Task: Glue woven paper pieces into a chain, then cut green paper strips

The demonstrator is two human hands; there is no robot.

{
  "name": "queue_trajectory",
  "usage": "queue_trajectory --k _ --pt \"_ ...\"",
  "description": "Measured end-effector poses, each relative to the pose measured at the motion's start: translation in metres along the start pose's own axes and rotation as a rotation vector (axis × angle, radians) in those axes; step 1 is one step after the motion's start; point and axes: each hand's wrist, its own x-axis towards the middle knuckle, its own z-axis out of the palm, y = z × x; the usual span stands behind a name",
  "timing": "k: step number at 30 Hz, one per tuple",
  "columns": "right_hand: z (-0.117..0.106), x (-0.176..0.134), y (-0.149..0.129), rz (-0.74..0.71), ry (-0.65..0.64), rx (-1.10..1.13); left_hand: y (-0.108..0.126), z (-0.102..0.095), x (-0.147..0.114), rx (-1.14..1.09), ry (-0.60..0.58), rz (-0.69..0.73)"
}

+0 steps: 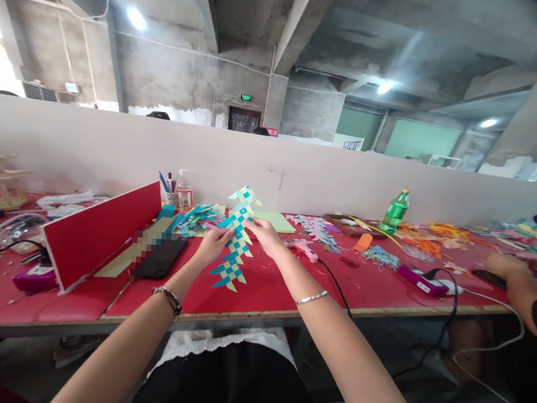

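Observation:
Between my hands stands a long woven paper strip (pixel 237 243) in blue and pale yellow, with pointed paper ends sticking out along both edges. My left hand (pixel 215 246) pinches its left edge near the middle. On the opposite edge, slightly higher, my right hand (pixel 264 234) grips it with thumb and fingers. The strip is held up above the red table (pixel 261 288). Behind my left hand lies a pile of blue and yellow paper strips (pixel 197 220). A pink glue gun (pixel 305 250) with a black cord rests to the right of my right hand.
A red divider board (pixel 106 231) and a black phone (pixel 164 258) are on the left. At the back stand a clear bottle (pixel 185 191) and a green bottle (pixel 395 212). A purple power strip (pixel 424 281) sits near the right edge, beside a co-worker's arm (pixel 520 280).

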Motion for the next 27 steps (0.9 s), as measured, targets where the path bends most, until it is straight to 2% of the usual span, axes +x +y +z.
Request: queue_trajectory --k 6,14,23,27 --pt "0.0 -0.004 0.004 -0.002 -0.018 -0.082 -0.003 0.001 -0.003 0.01 -0.029 -0.015" --pt "0.009 -0.009 0.011 -0.024 -0.024 -0.07 -0.01 -0.004 -0.009 -0.019 -0.06 -0.048" --pt "0.01 -0.012 0.027 0.06 -0.026 -0.04 -0.026 -0.002 -0.009 -0.007 -0.031 -0.077" --pt "0.009 -0.013 0.03 0.052 -0.027 -0.03 -0.027 -0.001 -0.011 -0.025 -0.006 -0.095"
